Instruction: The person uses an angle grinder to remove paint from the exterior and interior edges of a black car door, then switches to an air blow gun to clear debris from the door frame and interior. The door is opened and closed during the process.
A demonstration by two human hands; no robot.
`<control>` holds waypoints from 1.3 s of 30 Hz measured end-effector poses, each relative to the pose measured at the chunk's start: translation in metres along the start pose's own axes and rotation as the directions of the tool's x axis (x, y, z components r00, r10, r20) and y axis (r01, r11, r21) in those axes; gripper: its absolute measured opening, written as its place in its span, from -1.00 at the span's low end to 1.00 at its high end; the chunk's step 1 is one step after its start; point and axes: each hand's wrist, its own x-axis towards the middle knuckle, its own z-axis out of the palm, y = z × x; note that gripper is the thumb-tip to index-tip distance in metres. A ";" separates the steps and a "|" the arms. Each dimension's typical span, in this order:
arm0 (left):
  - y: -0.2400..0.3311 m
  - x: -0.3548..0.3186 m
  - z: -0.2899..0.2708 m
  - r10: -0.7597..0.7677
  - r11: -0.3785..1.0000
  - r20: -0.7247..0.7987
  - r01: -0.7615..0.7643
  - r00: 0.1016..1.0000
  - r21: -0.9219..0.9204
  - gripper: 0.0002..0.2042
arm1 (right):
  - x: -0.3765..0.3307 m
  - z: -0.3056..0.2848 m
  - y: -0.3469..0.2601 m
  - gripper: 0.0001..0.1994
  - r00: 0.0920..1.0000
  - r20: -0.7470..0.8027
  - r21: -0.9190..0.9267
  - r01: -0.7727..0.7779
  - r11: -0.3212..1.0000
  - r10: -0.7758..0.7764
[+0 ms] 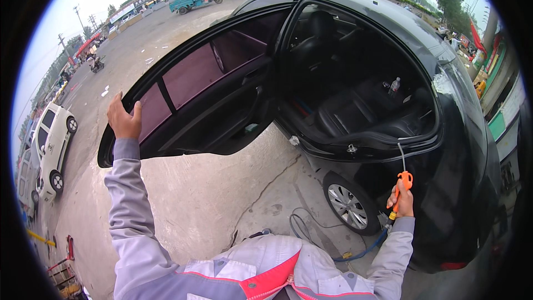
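The rear door (222,112) of a black car stands wide open on the left, its window tinted purple. My left hand (124,118) grips the outer edge of its frame, thumb on the near side. In my right hand (405,201) is an orange air blow gun (407,178), gripped by its handle. Its thin metal nozzle (402,153) points up at the lower rear corner of the door opening. A blue air hose (363,254) runs from the gun down to the ground. Inside, the black rear seat (347,112) shows, with a clear bottle (395,86) beyond it.
Below the opening sits the rear wheel (347,202), with hose looped on the concrete (222,189) beside it. White vehicles (54,144) are parked at the left. A blue cargo tricycle (191,1) stands farther off. Goods and a red flag (477,38) are at the right.
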 end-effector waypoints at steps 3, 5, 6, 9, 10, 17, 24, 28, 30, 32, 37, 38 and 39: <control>-0.001 0.008 0.018 -0.016 0.999 0.053 0.014 0.998 0.040 -0.27 | 0.016 0.008 -0.004 -0.64 0.961 0.264 -0.131 -0.048 0.990 0.081; 0.014 0.012 0.020 -0.128 0.979 0.222 0.087 0.967 0.187 -0.16 | 0.027 -0.007 -0.014 -0.64 0.947 0.308 -0.269 -0.009 0.963 0.095; 0.023 0.013 0.017 -0.164 0.959 0.262 0.092 0.951 0.269 -0.12 | 0.033 -0.018 -0.021 -0.63 0.986 0.167 -0.133 0.023 0.991 0.000; 0.053 0.013 0.003 -0.265 0.913 0.373 0.106 0.889 0.394 -0.03 | 0.051 -0.053 -0.042 -0.61 0.977 0.208 -0.047 0.059 0.997 -0.048; 0.061 0.013 -0.002 -0.283 0.903 0.399 0.103 0.872 0.417 0.00 | 0.057 -0.060 -0.045 -0.60 0.957 0.291 -0.131 0.039 0.991 0.001; 0.076 0.031 -0.016 -0.318 0.899 0.520 0.078 0.793 0.431 0.07 | 0.080 -0.046 -0.050 -0.59 0.926 0.371 -0.167 -0.013 0.986 0.075; 0.055 0.041 -0.012 -0.362 0.882 0.568 0.073 0.739 0.466 0.13 | 0.076 -0.020 -0.056 -0.68 0.960 0.279 -0.125 0.035 0.992 0.001; 0.015 0.028 -0.013 -0.315 0.918 0.551 0.100 0.773 0.385 0.13 | 0.061 0.004 -0.031 -0.68 0.979 0.173 0.005 0.105 0.994 -0.104; -0.007 0.020 -0.015 -0.336 0.895 0.571 0.064 0.749 0.442 0.11 | 0.046 0.016 -0.015 -0.69 0.972 0.229 -0.006 0.046 0.999 -0.044; -0.025 0.018 -0.015 -0.323 0.923 0.605 0.101 0.728 0.371 0.13 | 0.032 0.026 -0.007 -0.65 0.982 0.183 -0.180 -0.007 0.984 0.040; -0.048 0.020 -0.006 -0.306 0.919 0.577 0.078 0.757 0.386 0.14 | 0.031 0.034 0.006 -0.69 0.991 0.106 -0.032 0.086 0.996 -0.083; -0.049 0.018 -0.002 -0.269 0.937 0.582 0.069 0.767 0.342 0.14 | 0.039 0.034 0.011 -0.67 0.989 0.136 -0.105 0.068 0.992 -0.053; -0.046 0.014 0.006 -0.294 0.914 0.554 0.059 0.779 0.401 0.14 | 0.045 0.032 0.015 -0.66 0.991 0.129 -0.207 -0.005 0.978 0.032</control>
